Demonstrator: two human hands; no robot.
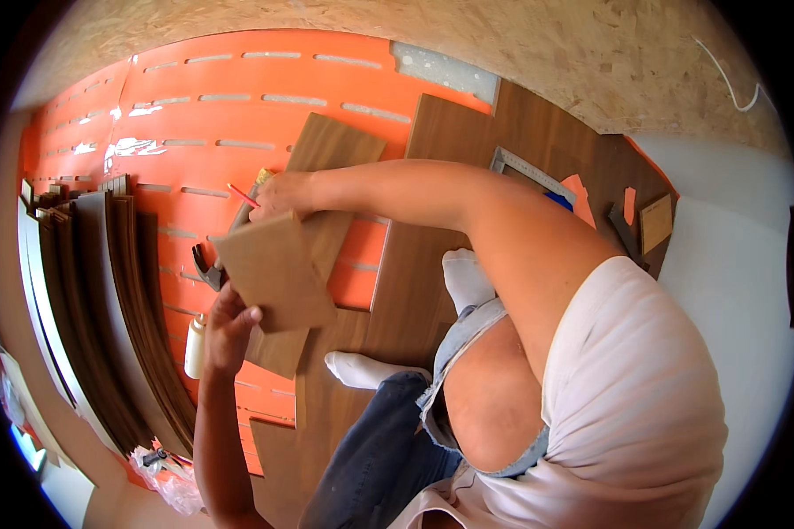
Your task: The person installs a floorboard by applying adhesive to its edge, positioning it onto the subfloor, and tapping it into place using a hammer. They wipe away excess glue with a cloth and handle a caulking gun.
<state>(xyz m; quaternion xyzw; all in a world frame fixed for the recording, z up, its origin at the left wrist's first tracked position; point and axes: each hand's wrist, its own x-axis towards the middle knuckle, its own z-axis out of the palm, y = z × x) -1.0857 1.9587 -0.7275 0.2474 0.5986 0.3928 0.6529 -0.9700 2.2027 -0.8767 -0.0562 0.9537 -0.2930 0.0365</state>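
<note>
bottle: near left; could be knocked if the left hand swings back.
left hand: thumb and fingers closed on the near-left edge of the short board.
short board: left of centre, tilted; could slip if that edge grip loosens.
hammer: just beyond; a dropped board could strike it.
right hand: farther, curled on a red pencil; cannot tell if touching the board.

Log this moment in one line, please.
left hand: holds short board | right hand: holds red pencil | nearby: hammer, white bottle
</note>
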